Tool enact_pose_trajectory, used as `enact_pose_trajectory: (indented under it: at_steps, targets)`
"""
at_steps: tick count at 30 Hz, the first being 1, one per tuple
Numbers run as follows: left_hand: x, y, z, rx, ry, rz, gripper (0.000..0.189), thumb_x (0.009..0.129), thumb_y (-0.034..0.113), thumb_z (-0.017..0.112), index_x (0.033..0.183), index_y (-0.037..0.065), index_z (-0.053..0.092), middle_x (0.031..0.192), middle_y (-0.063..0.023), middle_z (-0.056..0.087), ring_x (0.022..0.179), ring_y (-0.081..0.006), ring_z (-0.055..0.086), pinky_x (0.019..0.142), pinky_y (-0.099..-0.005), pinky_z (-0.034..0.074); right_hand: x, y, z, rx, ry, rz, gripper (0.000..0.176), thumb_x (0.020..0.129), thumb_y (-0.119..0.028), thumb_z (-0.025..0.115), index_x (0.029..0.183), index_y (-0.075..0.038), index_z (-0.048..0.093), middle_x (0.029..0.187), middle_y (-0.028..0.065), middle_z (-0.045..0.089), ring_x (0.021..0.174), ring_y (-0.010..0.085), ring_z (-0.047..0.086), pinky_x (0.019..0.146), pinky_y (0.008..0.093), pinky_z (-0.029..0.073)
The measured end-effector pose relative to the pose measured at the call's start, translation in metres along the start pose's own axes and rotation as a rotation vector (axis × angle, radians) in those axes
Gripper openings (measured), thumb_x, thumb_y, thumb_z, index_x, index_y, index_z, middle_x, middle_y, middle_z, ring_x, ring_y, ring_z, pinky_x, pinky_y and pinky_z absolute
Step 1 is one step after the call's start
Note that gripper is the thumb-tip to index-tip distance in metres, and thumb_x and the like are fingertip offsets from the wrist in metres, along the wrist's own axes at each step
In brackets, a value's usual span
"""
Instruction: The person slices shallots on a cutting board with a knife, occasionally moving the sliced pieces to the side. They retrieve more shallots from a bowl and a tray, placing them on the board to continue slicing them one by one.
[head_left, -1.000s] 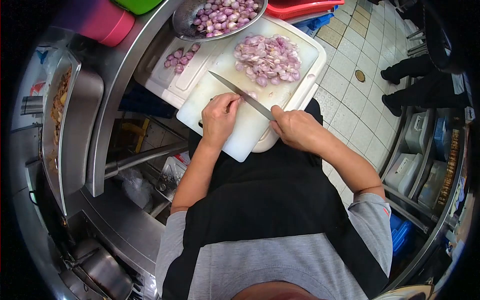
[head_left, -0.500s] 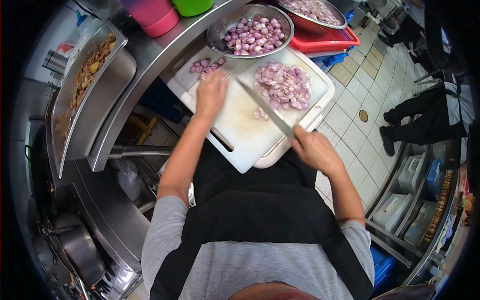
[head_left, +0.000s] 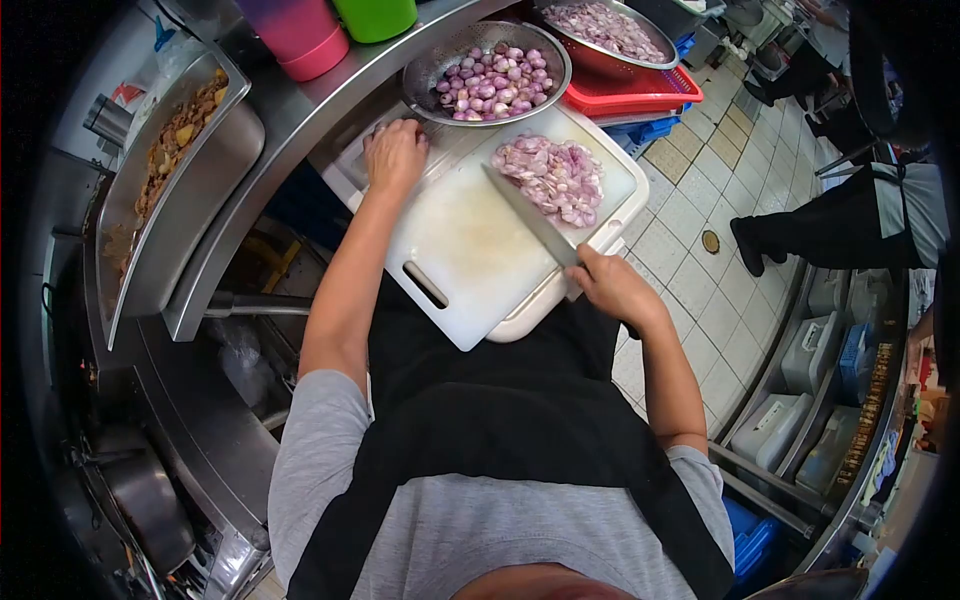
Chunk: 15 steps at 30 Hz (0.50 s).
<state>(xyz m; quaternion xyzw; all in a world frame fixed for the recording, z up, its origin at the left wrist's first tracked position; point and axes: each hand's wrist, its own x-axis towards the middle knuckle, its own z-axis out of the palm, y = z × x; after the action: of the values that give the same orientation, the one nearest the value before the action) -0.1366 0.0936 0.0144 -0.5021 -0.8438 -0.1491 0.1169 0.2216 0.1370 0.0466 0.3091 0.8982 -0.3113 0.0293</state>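
My right hand [head_left: 618,290] is wrapped round the handle of a kitchen knife [head_left: 535,220]. Its broad blade lies along the near-left side of a heap of sliced shallots [head_left: 555,180] on the white cutting board [head_left: 450,265]. At the upper left, beyond the board, my left hand [head_left: 396,155] rests with bent fingers over a small group of peeled shallots, mostly hidden under it. A perforated metal colander [head_left: 420,95] of whole peeled shallots [head_left: 498,85] stands just past the board. The board lies on a larger cream plastic surface [head_left: 628,195].
Another metal bowl [head_left: 662,58] of sliced shallots sits over a red plastic basket [head_left: 680,92] at the back right. On the left, a steel counter edge [head_left: 200,270] carries a deep food pan [head_left: 225,140] and a pink container [head_left: 315,62]. Another person's dark-trousered legs [head_left: 820,225] are at right.
My left hand has moved up and left onto the small group of shallots. The few slices lying apart near the knife are no longer separate from the heap. The view has shifted slightly.
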Motion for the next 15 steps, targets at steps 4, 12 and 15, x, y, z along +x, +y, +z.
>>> enact_pose_trajectory:
  at_steps: [4, 12, 15]
  targets:
    - [-0.066, 0.027, -0.026, -0.528, 0.045, 0.127, 0.019, 0.085, 0.015, 0.068, 0.102, 0.005, 0.066, 0.1, -0.0121, 0.067, 0.089, -0.0296, 0.064, 0.08, -0.0366, 0.051, -0.002, -0.002, 0.006, -0.036, 0.052, 0.026, 0.027, 0.095, -0.025, 0.053, 0.099, 0.001, 0.05, 0.078, 0.0288, 0.064, 0.079, 0.0473, 0.064, 0.073, 0.055, 0.05]
    - [-0.148, 0.068, -0.045, -0.684, -0.01, 0.19, 0.018, 0.082, 0.002, 0.069, 0.1, 0.003, 0.066, 0.1, -0.0124, 0.066, 0.092, -0.0309, 0.064, 0.08, -0.039, 0.053, -0.021, -0.042, 0.024, -0.154, 0.031, -0.07, 0.025, 0.095, -0.023, 0.054, 0.095, 0.001, 0.047, 0.07, 0.022, 0.065, 0.07, 0.0414, 0.066, 0.061, 0.0517, 0.052]
    - [-0.149, 0.067, -0.041, -0.759, -0.027, 0.121, 0.016, 0.083, 0.003, 0.069, 0.1, 0.003, 0.07, 0.102, -0.0127, 0.067, 0.09, -0.0298, 0.067, 0.078, -0.037, 0.054, -0.025, -0.042, 0.024, -0.152, 0.048, -0.093, 0.024, 0.095, -0.022, 0.054, 0.095, 0.001, 0.047, 0.069, 0.0216, 0.065, 0.068, 0.0411, 0.066, 0.058, 0.0509, 0.052]
